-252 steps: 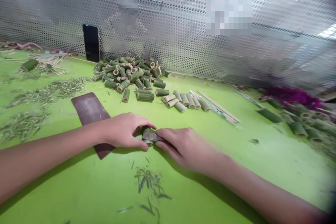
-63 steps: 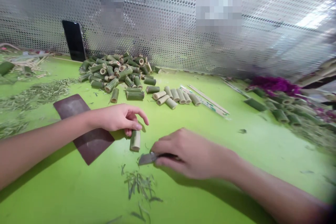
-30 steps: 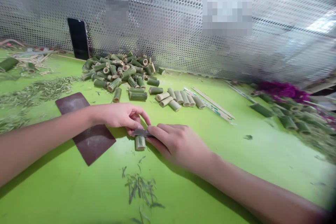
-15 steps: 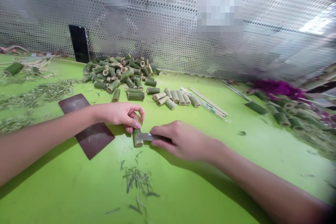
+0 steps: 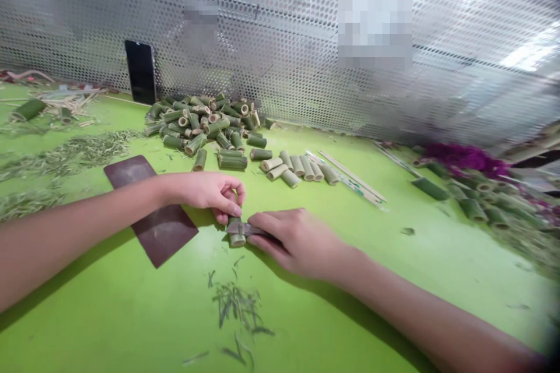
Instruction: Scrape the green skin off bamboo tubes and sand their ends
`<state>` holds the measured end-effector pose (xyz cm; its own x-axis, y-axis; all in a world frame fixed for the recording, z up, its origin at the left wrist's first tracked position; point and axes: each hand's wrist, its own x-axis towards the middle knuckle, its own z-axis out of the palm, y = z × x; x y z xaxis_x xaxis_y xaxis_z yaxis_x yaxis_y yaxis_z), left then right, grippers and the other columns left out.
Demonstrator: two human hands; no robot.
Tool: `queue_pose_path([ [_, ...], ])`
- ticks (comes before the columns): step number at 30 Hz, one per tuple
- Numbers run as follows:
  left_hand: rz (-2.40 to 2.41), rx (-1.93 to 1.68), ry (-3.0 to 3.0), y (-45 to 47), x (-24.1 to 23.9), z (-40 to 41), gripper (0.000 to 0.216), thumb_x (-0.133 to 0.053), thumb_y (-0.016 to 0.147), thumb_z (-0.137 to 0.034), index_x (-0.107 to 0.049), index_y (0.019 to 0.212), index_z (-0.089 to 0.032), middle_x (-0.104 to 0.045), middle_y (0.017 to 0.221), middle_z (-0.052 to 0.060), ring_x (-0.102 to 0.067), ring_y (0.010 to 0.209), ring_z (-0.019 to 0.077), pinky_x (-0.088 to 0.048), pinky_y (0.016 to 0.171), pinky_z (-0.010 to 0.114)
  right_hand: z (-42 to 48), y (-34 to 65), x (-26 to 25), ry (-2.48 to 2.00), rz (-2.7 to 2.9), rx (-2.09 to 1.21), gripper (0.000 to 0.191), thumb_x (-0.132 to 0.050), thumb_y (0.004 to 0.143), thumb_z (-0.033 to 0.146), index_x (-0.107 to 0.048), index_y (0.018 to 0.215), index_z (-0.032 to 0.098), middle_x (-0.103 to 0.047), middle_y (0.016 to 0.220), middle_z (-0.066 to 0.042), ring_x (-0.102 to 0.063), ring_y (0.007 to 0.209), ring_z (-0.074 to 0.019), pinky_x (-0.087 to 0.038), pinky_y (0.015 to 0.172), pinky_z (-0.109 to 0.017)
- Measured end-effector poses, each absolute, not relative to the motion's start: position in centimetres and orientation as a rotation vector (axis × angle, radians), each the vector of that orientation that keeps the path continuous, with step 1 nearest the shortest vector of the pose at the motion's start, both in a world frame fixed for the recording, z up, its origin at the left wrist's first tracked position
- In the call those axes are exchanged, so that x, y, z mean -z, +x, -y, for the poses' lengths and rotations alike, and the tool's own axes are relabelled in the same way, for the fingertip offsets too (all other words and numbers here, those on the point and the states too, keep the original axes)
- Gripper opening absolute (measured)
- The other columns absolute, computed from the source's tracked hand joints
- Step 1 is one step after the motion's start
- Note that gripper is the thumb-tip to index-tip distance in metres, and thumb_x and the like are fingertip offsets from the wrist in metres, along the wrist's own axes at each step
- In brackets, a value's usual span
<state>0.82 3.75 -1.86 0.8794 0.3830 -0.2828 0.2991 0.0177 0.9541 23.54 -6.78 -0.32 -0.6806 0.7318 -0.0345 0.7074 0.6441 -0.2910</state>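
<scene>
A short bamboo tube [image 5: 237,238] lies on the green table, its near end pale where the skin is off. My left hand [image 5: 214,193] pinches its far end between thumb and fingers. My right hand [image 5: 301,242] is closed round a knife [image 5: 250,229], whose blade lies across the tube with a thin strip of peel on it. Most of the handle is hidden in my palm. Green shavings [image 5: 238,306] are scattered on the table just in front of the tube. Under my left forearm lies a dark brown sheet of sandpaper [image 5: 164,239].
Behind my hands is a heap of green bamboo pieces [image 5: 205,119], with several peeled pale pieces [image 5: 301,168] to its right. A phone [image 5: 140,73] leans on the perforated metal wall [image 5: 280,52]. Thin sticks [image 5: 354,178], purple fibre [image 5: 468,160] and more bamboo [image 5: 475,210] lie rightward.
The knife blade has moved further across the bamboo tube, and a strip of peel now shows on it. The whole view has shifted slightly.
</scene>
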Motion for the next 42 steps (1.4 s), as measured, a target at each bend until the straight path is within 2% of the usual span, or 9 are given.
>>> queue_pose_path([
  [8, -0.550, -0.065, 1.557, 0.6, 1.8, -3.7, 0.038, -0.084, 0.083, -0.041, -0.055, 0.095, -0.021, -0.065, 0.070, -0.005, -0.068, 0.064, 0.0138, -0.055, 0.062, 0.027, 6.2, 24.8, -1.5, -1.039, 2.857, -0.810, 0.025, -0.049, 0.106, 0.032, -0.068, 0.097, 0.019, -0.068, 0.078, -0.001, -0.058, 0.064, -0.0132, -0.038, 0.061, -0.025],
  [12, -0.576, -0.021, 1.605, 0.6, 1.6, -3.7, 0.036, -0.080, 0.087, -0.040, -0.059, 0.109, -0.020, -0.067, 0.073, -0.004, -0.072, 0.071, 0.0166, -0.058, 0.069, 0.031, 6.4, 25.1, -0.5, -1.126, 2.777, -0.537, 0.029, -0.044, 0.107, 0.035, -0.066, 0.097, 0.018, -0.067, 0.076, -0.002, -0.054, 0.059, -0.0127, -0.036, 0.059, -0.026],
  [16, -0.576, -0.012, 1.620, 0.6, 1.2, -3.7, 0.029, -0.074, 0.092, -0.034, -0.062, 0.114, -0.019, -0.067, 0.074, -0.003, -0.070, 0.068, 0.0140, -0.057, 0.067, 0.028, 6.3, 24.8, 0.6, -1.163, 2.737, -0.225, 0.030, -0.042, 0.109, 0.036, -0.065, 0.101, 0.018, -0.068, 0.075, -0.003, -0.055, 0.060, -0.0139, -0.034, 0.059, -0.027],
  [24, -0.599, -0.016, 1.625, 1.2, 1.1, -3.5, 0.024, -0.071, 0.091, -0.031, -0.064, 0.110, -0.019, -0.069, 0.073, -0.002, -0.069, 0.066, 0.0159, -0.055, 0.065, 0.029, 6.1, 24.0, 0.8, -1.182, 2.764, -0.096, 0.026, -0.045, 0.108, 0.033, -0.066, 0.102, 0.018, -0.068, 0.076, -0.002, -0.055, 0.059, -0.0143, -0.031, 0.058, -0.027],
  [30, -0.566, -0.049, 1.613, 1.3, 1.3, -3.5, 0.024, -0.076, 0.087, -0.030, -0.062, 0.103, -0.020, -0.065, 0.065, -0.005, -0.063, 0.058, 0.0134, -0.051, 0.058, 0.025, 6.0, 23.7, 0.9, -1.202, 2.752, -0.219, 0.027, -0.045, 0.108, 0.035, -0.064, 0.100, 0.018, -0.066, 0.073, -0.001, -0.055, 0.059, -0.0140, -0.031, 0.057, -0.027],
  [37, -0.576, -0.056, 1.630, 1.0, 1.8, -3.6, 0.027, -0.077, 0.088, -0.036, -0.056, 0.095, -0.021, -0.068, 0.070, -0.003, -0.067, 0.062, 0.0138, -0.055, 0.062, 0.027, 6.8, 24.3, -0.4, -1.164, 2.811, -0.480, 0.025, -0.046, 0.107, 0.032, -0.064, 0.096, 0.019, -0.067, 0.076, -0.001, -0.054, 0.057, -0.0121, -0.034, 0.057, -0.026],
  [40, -0.595, -0.049, 1.614, 0.8, 1.5, -3.6, 0.028, -0.077, 0.088, -0.035, -0.057, 0.101, -0.021, -0.067, 0.072, -0.004, -0.067, 0.064, 0.0139, -0.056, 0.064, 0.027, 7.3, 24.9, -1.0, -1.061, 2.863, -0.663, 0.025, -0.047, 0.107, 0.031, -0.067, 0.098, 0.020, -0.069, 0.078, -0.001, -0.057, 0.060, -0.0121, -0.037, 0.058, -0.025],
  [42, -0.579, -0.035, 1.624, 0.8, 1.2, -3.6, 0.029, -0.076, 0.089, -0.034, -0.059, 0.108, -0.020, -0.066, 0.073, -0.004, -0.068, 0.066, 0.0142, -0.055, 0.064, 0.027, 7.3, 25.1, -0.8, -1.062, 2.841, -0.659, 0.027, -0.045, 0.107, 0.032, -0.068, 0.100, 0.019, -0.069, 0.078, -0.001, -0.058, 0.060, -0.0123, -0.037, 0.058, -0.025],
])
